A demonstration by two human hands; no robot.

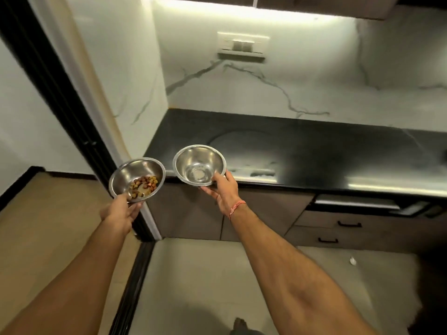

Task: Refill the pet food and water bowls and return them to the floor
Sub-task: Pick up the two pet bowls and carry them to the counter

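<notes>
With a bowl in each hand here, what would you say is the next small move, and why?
Probably set both bowls on the black counter ahead. The left hand holds the bowl with kibble, the right hand holds the empty bowl, so neither hand is free to refill them.

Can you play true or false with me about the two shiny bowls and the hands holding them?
1. The left hand holds the bowl with kibble. True.
2. The bowl in the right hand is full of kibble. False: that empty bowl holds no kibble.
3. Both bowls are sitting on the floor. False: both are held up in the air, near the black countertop.
4. A red thread is tied round the right wrist. True.
5. The countertop is white. False: it is black; the wall behind is white marble.
</notes>
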